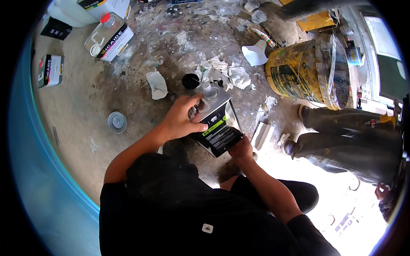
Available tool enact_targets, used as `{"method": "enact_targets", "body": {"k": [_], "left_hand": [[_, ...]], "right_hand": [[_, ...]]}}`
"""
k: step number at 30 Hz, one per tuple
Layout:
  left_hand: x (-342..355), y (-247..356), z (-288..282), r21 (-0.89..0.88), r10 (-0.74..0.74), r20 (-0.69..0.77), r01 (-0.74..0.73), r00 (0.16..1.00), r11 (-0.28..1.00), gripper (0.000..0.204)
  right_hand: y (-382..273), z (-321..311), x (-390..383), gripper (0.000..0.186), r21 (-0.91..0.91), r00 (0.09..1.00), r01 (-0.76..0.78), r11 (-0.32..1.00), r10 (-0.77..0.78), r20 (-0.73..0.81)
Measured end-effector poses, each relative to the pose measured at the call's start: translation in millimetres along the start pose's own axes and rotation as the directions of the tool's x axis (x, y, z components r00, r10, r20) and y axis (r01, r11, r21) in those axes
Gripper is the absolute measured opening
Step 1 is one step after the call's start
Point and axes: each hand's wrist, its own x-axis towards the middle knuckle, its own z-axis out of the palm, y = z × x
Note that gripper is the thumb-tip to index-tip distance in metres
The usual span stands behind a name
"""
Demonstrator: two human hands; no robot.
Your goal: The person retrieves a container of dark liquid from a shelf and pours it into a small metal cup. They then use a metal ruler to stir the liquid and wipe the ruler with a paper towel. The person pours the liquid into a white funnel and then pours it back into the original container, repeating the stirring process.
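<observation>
I hold a rectangular metal tin [222, 138] with a black and green label, tilted in front of my knees. My left hand [181, 117] is closed round its top end by the handle, thumb on the label side. At the opposite, lower corner my right hand [242, 150] grips the tin, its fingers partly hidden underneath. A short whitish spout [207, 88] sticks out of the tin's top. Close to the spout, a small round black cup [190, 81] rests on the stained floor; whether liquid is flowing cannot be made out.
A paint-smeared yellow bucket [299, 70] stands at the right, near another person's legs [341, 128]. Far left are a red-capped tin [110, 38] and a smaller tin [50, 70]. A round grey lid [117, 122], white paper [157, 85] and crumpled scraps [239, 77] lie around.
</observation>
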Motion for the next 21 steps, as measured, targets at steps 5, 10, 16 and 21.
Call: {"method": "enact_targets", "body": {"k": [5,10,16,21], "left_hand": [[-11.3,61.5,-25.4,0.135,0.088,0.018,-0.089,0.996,0.987,0.092],[-15.3,142.3,-64.4,0.334,0.175,0.077,-0.191,0.982,0.923,0.097],[-33.9,200.1,-105.6,0.516,0.145,-0.061,-0.094,0.988,0.851,0.100],[-15.1,190.6,-131.9,0.527,0.086,-0.290,0.084,0.953,0.846,0.097]], "right_hand": [[-8.6,35.5,-17.8,0.056,0.115,0.985,-0.164,0.980,0.156,0.078],[4.8,57.5,-7.5,0.044,0.633,0.902,-0.386,0.671,0.130,0.412],[-79.6,98.2,-37.7,0.045,-0.149,0.966,-0.225,0.963,0.240,0.098],[-171.2,59.2,-39.1,0.040,-0.804,0.908,0.340,0.488,-0.392,0.147]]}}
